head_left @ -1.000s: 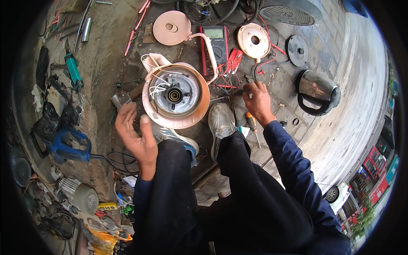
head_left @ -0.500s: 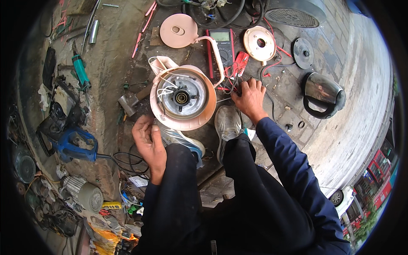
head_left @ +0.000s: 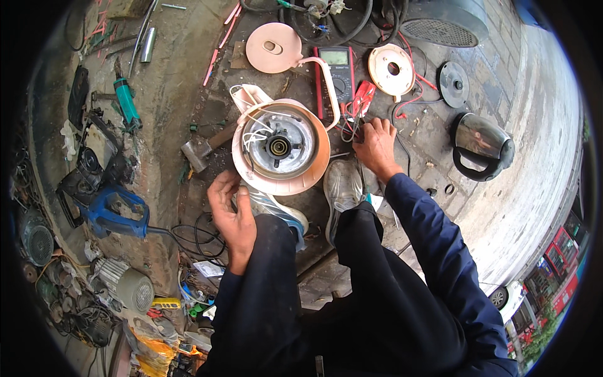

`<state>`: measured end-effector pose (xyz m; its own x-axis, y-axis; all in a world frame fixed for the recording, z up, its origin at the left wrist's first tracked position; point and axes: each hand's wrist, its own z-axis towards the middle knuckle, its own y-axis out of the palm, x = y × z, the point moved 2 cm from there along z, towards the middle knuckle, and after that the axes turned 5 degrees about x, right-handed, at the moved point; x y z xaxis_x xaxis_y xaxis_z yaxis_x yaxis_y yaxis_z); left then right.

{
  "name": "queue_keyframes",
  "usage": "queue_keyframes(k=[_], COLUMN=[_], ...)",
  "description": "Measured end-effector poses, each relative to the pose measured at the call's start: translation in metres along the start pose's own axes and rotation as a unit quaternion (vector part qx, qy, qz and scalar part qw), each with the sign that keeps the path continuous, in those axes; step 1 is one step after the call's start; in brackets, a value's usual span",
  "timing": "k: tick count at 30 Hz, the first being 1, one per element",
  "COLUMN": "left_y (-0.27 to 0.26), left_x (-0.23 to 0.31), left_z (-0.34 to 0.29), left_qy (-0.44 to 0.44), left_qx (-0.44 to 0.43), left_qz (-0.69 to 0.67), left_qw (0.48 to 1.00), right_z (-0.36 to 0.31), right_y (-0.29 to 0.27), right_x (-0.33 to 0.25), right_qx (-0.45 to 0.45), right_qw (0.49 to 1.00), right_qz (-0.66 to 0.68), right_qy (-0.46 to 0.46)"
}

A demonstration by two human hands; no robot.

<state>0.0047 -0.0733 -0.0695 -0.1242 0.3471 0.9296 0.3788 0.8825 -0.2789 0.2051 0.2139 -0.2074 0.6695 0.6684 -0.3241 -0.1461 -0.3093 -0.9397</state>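
In front of my feet an upturned pink electric kettle [head_left: 320,160] lies with its underside uncovered, showing a metal plate, a black round connector [head_left: 278,147] and loose white wires [head_left: 256,135]. My left hand [head_left: 233,207] is at its lower left rim, thumb apart and fingers loosely curved, holding nothing I can see. To the right of the kettle, my right hand [head_left: 378,151] reaches to the ground beside thin test leads, its fingers bent together. What they pinch is hidden. Beyond it lie a red multimeter [head_left: 335,85] and a red clip-like piece [head_left: 363,98].
A pink lid [head_left: 273,48], a pale ring-shaped cover [head_left: 391,70], a black round base [head_left: 453,84] and a dark kettle [head_left: 481,147] lie around. On the left are a hammer [head_left: 196,154], a green screwdriver-like tool [head_left: 125,103], a blue power tool [head_left: 119,212] and a motor [head_left: 129,288].
The whole view has shifted slightly, so things sit a little farther right. Both hands keep nearly the same places by the kettle and the leads.
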Motion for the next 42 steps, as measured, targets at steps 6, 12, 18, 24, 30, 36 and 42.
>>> queue_keyframes(k=[6,12,18,24,30,36,42], left_y=[-0.006,-0.005,0.042,0.099,0.115,0.111,0.111], left_x=[-0.002,-0.001,0.037,0.096,0.106,0.091,0.091], left_z=[-0.001,-0.008,-0.013,-0.023,-0.023,-0.02,-0.011], left_qy=[-0.036,-0.167,0.0,0.279,0.257,0.095,-0.028], left_qx=[-0.042,-0.267,-0.532,-0.384,-0.381,-0.475,-0.386], left_qz=[0.016,0.178,0.207,0.18,0.196,0.082,-0.051], left_qw=[0.998,0.932,0.821,0.862,0.867,0.871,0.921], right_z=[0.006,0.027,0.04,0.06,0.066,0.073,0.044], right_y=[-0.033,-0.076,-0.134,-0.198,-0.223,-0.231,-0.254], right_x=[0.021,0.031,0.005,-0.031,-0.053,-0.06,-0.061], right_qx=[-0.089,-0.294,-0.391,-0.497,-0.519,-0.518,-0.091], right_qw=[0.996,0.952,0.92,0.857,0.822,0.803,0.874], right_qz=[0.019,0.073,0.021,0.121,0.204,0.291,0.46], right_qy=[0.011,0.034,-0.036,-0.063,-0.11,-0.04,0.13])
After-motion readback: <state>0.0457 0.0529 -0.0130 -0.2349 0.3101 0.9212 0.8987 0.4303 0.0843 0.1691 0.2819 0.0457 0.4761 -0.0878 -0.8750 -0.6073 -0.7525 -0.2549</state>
